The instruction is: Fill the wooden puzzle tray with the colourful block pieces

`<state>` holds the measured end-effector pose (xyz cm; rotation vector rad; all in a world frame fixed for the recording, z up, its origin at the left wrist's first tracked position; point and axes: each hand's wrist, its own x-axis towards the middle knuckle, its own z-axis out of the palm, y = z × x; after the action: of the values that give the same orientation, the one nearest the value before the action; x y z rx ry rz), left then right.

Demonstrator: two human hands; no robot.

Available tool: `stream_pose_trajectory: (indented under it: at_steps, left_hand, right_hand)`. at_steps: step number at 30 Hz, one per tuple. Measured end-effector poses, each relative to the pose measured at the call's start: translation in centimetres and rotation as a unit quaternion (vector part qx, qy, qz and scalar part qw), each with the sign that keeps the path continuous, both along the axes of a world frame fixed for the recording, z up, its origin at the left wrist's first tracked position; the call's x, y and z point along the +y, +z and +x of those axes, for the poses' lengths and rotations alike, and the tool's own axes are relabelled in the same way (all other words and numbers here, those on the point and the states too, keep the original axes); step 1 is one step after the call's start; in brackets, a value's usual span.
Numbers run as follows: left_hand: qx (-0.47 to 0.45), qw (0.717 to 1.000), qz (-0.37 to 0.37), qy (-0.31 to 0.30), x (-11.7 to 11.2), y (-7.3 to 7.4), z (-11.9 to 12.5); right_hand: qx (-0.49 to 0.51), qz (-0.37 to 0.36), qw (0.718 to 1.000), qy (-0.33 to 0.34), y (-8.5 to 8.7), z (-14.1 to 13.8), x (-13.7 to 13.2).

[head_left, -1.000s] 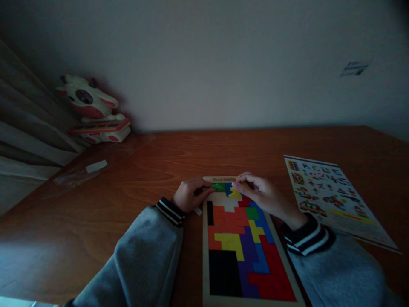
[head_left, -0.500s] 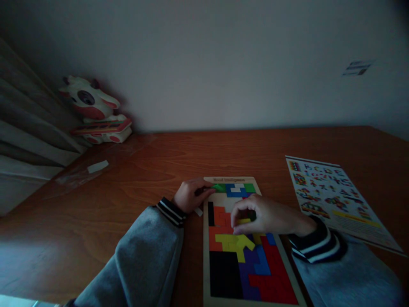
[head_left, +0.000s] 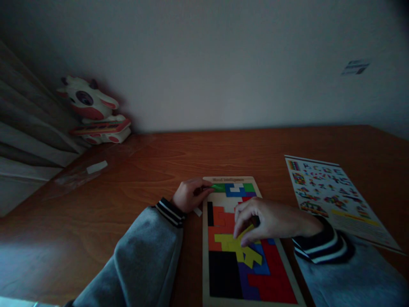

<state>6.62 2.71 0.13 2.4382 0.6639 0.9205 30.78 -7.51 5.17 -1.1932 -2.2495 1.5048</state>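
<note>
A wooden puzzle board lies on the table before me, filled with coloured block pieces in red, blue, purple, black, orange, green and yellow. My right hand hovers over the board's middle, fingers pinched on a yellow piece that sits tilted over the placed pieces. My left hand is curled at the board's upper left corner, its fingertips on a green piece there. Pale gaps show near the board's top.
A printed sheet of coloured pattern pictures lies to the right on the brown wooden table. A cow-shaped toy stands at the back left by a curtain. A clear plastic bag lies left of centre.
My right hand has drawn back from the board's top edge to its middle, carrying the yellow piece toward me. The left hand has stayed at the corner.
</note>
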Motion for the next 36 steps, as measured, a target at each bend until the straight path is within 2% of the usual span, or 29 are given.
stream_pose_trajectory:
  at_steps: [3,5,9,15,19,24,29,31,34,36]
  left_hand:
    - [0.002,1.000,0.003,0.004,-0.1,0.2,0.0]
    - [0.007,1.000,0.000,0.003,-0.2,0.3,0.1]
    - [0.009,1.000,0.000,-0.002,-0.2,0.4,0.0]
    - [0.014,1.000,0.006,-0.004,-0.1,0.2,0.0]
    - [0.014,1.000,0.008,-0.007,-0.2,0.2,0.1]
    - [0.014,1.000,0.005,-0.004,-0.3,0.3,0.2]
    - [0.007,0.997,-0.009,0.078,-0.1,0.2,0.2]
    - [0.003,0.995,-0.005,0.096,-0.1,0.2,0.2]
    - [0.007,0.996,-0.001,0.089,-0.1,0.2,0.2]
    - [0.009,0.996,-0.001,0.084,-0.1,0.1,0.2]
  right_hand:
    - [0.017,0.041,0.998,-0.044,-0.2,-0.1,0.2]
    - [0.032,0.051,0.991,-0.123,-0.5,0.0,0.4]
    - [0.076,0.067,0.955,-0.279,-1.3,0.3,0.9]
    - [0.152,0.069,0.910,-0.381,-2.1,0.7,1.4]
    - [0.168,0.059,0.901,-0.395,-2.8,0.7,1.6]
    - [0.143,0.081,0.912,-0.377,-2.7,0.3,1.5]
    - [0.149,0.065,0.927,-0.338,-3.0,-0.4,1.1]
    - [0.151,0.075,0.933,-0.318,-3.5,-0.8,1.0]
    - [0.154,0.102,0.937,-0.298,-4.0,-1.5,1.0]
    - [0.142,0.144,0.937,-0.285,-3.9,-1.8,1.0]
